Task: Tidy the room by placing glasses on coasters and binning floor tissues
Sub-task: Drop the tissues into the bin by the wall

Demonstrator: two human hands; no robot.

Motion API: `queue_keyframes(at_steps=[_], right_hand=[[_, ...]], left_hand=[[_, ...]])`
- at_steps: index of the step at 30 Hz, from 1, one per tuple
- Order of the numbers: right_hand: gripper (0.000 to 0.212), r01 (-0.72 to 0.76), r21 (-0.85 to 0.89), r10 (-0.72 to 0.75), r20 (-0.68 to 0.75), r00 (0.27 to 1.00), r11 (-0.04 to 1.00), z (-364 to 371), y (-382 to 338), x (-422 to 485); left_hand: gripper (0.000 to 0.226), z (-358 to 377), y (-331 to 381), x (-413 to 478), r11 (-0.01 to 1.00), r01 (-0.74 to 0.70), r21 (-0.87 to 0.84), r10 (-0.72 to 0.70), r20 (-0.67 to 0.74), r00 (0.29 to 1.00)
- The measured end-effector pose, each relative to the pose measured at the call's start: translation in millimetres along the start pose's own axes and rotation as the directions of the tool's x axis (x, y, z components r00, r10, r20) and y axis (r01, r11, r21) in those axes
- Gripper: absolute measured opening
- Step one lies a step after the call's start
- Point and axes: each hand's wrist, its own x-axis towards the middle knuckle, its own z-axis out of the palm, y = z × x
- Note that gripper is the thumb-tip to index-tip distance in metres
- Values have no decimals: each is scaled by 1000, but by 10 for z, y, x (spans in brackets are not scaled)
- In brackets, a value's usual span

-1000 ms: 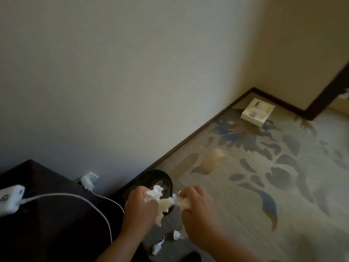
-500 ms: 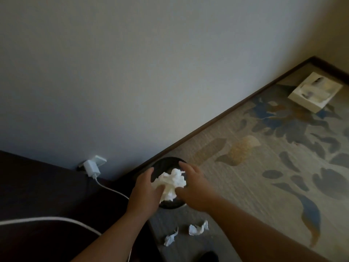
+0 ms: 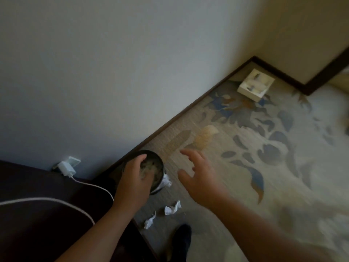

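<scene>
A small round black bin (image 3: pixel 159 164) stands on the carpet against the wall's skirting. Crumpled white tissue (image 3: pixel 148 166) lies inside it. My left hand (image 3: pixel 135 179) reaches over the bin's near rim, fingers curled down onto that tissue. To the right of the bin my right hand (image 3: pixel 201 179) hovers, empty, with fingers spread. Three white tissue scraps lie on the floor: one (image 3: pixel 167 181) against the bin's right side, one (image 3: pixel 172 208) below it, one (image 3: pixel 150 222) lower left. No glasses or coasters are in view.
A dark cabinet (image 3: pixel 37 214) fills the lower left, with a white cable (image 3: pixel 56 201) across it running to a charger (image 3: pixel 66 168) plugged into the wall. A white open box (image 3: pixel 255 87) sits in the far corner. My dark shoe (image 3: pixel 182 241) is near the scraps.
Both hands held a tissue wad above the bin; now the wad is in the bin, my left hand is on it and my right hand has pulled away to the right, open.
</scene>
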Motion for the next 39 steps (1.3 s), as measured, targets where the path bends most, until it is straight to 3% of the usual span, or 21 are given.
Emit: queue_keyframes(at_steps=[5,9,13,17,20,26,33,36,39], right_hand=[[55,9,-129,-34,-191,981,992,-608,14,-1214],[59,-58,-172,-8,-360,933,983,-944,227,-2651],[65,-193,-205,67,-498,865,960,-1139,498,-4180],[66,-327,-131,170,-643,746,936,-1275,695,-5486],[66,-417,-28,270,-721,637,908,-1290,737,-6273],[66,-581,245,476,-832,285,776,-781,775,-7755],[64,-630,615,679,-711,-185,473,416,432,-9016],[64,-607,714,728,-614,-305,348,986,210,-9479],[62,-581,772,734,-548,-401,259,1489,19,-9908]], left_hand=[[50,-22,788,-952,936,-321,143,314,72,947],[53,83,1336,-2133,838,-495,229,457,200,867],[60,337,1768,-3406,681,-658,322,566,338,752],[64,622,2211,-4478,565,-790,237,658,448,605],[60,839,2496,-5098,433,-878,205,713,518,473],[63,1213,2703,-6368,87,-996,34,721,687,87],[64,1471,2318,-7779,-215,-912,-348,549,729,-408],[63,1340,1894,-8325,-230,-855,-465,472,715,-515],[61,1143,1465,-8771,-307,-778,-548,388,674,-628]])
